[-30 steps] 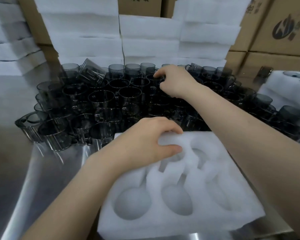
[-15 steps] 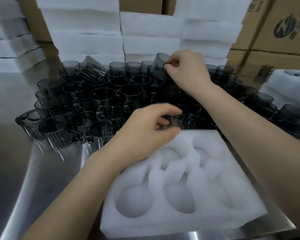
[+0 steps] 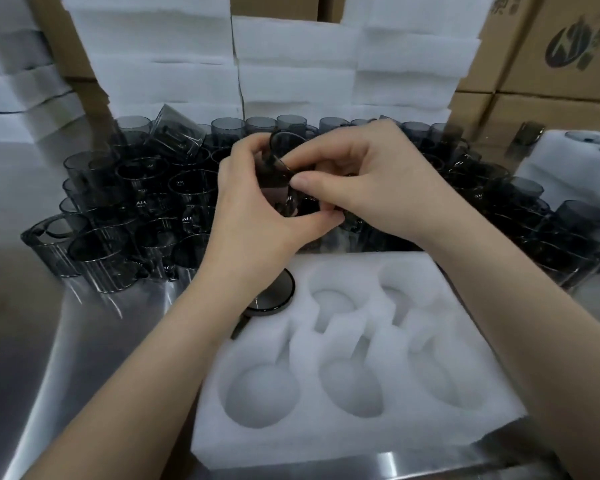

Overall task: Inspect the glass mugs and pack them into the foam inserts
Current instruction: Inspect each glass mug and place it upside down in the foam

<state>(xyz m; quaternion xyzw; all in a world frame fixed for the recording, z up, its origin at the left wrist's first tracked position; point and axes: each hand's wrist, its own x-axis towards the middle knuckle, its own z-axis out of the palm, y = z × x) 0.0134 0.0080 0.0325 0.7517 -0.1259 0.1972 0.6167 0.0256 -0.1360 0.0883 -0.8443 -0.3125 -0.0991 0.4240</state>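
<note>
Left hand [image 3: 253, 206] and right hand [image 3: 374, 181], earlier apart, now together around one glass mug [image 3: 275, 174]

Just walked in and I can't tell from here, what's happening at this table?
A person's left grip and right grip together hold one smoky glass mug up above a white foam insert, apparently inspecting it. One packed mug sits in the insert's far left pocket; the other five pockets are empty. A crowd of unpacked mugs stands on the steel table behind the insert.
</note>
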